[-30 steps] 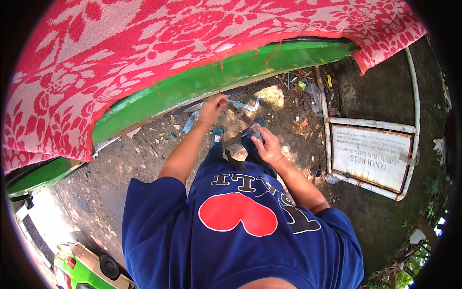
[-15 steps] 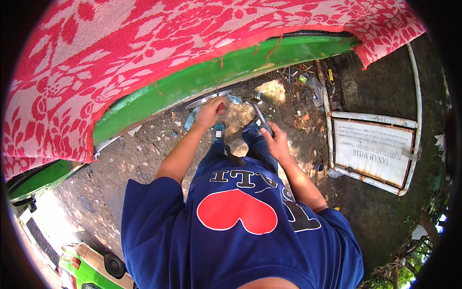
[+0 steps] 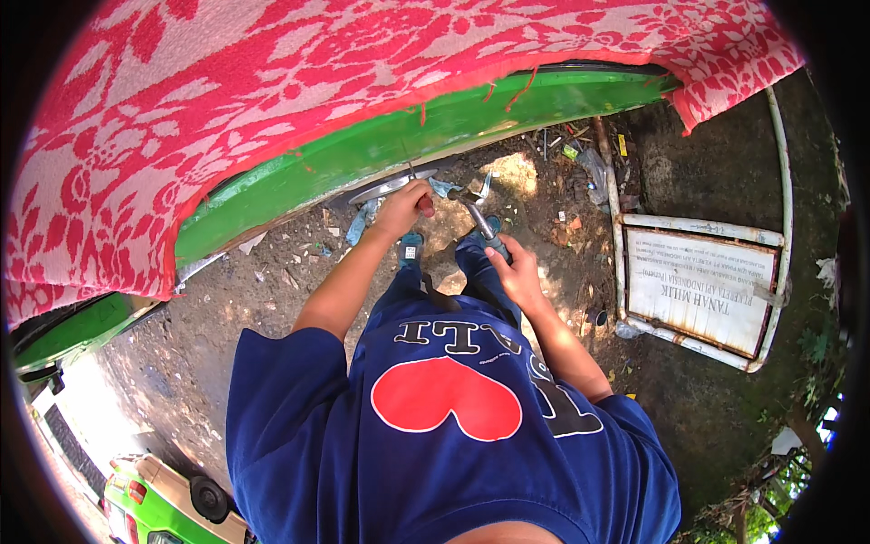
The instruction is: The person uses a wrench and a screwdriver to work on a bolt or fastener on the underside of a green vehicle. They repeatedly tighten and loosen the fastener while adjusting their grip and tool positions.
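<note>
My left hand [image 3: 400, 211] is closed around a tool with a dark red handle end [image 3: 425, 206] and a thin metal shaft [image 3: 410, 170], which looks like a screwdriver. Its shaft points at the lower edge of a green vehicle panel [image 3: 362, 155]; whether the tip touches is too small to tell. In my right hand [image 3: 518, 274] is a hammer [image 3: 479, 218] with a silver shaft and dark grey grip. The hammer's head is just right of my left hand, apart from the red handle end. A round silver disc [image 3: 385, 189] shows beneath the panel, partly behind my left hand.
A red and pink floral cloth [image 3: 272, 82] drapes over the green vehicle. To the right, a white sign board [image 3: 698, 288] hangs in a rusty pipe frame [image 3: 622, 263]. Blue rags [image 3: 359, 224] and litter lie on the dirt ground. Another green vehicle [image 3: 154, 503] stands at lower left.
The hammer has swung a little to the left, its head closer to my left hand. My left hand has shifted slightly right, and more of the red handle end shows.
</note>
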The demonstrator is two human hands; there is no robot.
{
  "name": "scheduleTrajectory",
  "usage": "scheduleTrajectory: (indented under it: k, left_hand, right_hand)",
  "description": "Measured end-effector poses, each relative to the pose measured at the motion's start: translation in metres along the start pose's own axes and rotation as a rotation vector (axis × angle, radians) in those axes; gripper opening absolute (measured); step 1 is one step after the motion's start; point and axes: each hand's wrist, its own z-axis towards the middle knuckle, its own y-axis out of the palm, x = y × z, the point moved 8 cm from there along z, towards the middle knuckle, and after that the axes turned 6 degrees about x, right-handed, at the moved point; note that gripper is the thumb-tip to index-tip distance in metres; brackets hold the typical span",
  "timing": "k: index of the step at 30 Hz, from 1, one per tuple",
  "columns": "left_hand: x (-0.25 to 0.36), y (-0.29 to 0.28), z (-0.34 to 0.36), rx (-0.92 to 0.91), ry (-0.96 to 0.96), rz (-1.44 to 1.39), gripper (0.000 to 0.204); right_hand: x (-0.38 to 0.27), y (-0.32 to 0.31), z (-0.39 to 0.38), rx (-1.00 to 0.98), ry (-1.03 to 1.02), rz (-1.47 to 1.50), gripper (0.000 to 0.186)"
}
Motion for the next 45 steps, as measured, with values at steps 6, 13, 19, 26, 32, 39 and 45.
scheduleTrajectory:
  k: [6,13,19,26,32,39,45]
  left_hand:
    - [0.000,0.001,-0.001,-0.033,-0.016,-0.018,0.033]
    - [-0.005,0.001,-0.004,-0.096,-0.050,0.012,0.029]
    - [0.001,-0.001,-0.002,-0.091,-0.048,0.020,0.029]
    - [0.000,-0.003,0.001,-0.086,-0.015,0.021,0.028]
    - [0.000,-0.002,0.011,-0.134,-0.054,0.023,0.026]
    - [-0.011,0.008,0.014,-0.122,-0.093,-0.037,0.030]
    - [-0.010,0.006,0.030,-0.100,-0.113,0.017,0.033]
  right_hand:
    - [-0.007,0.003,0.000,-0.019,0.023,-0.016,0.039]
    - [-0.001,0.002,0.001,-0.030,0.028,-0.041,0.040]
    - [-0.001,-0.002,0.000,-0.005,-0.009,-0.022,0.039]
    - [-0.006,0.003,-0.003,-0.041,0.025,-0.043,0.040]
    - [-0.012,0.015,-0.014,0.035,-0.386,-0.024,0.040]
    - [-0.005,0.041,0.011,0.007,-0.342,-0.115,0.038]
    - [-0.022,0.020,0.005,0.075,-0.387,-0.034,0.036]
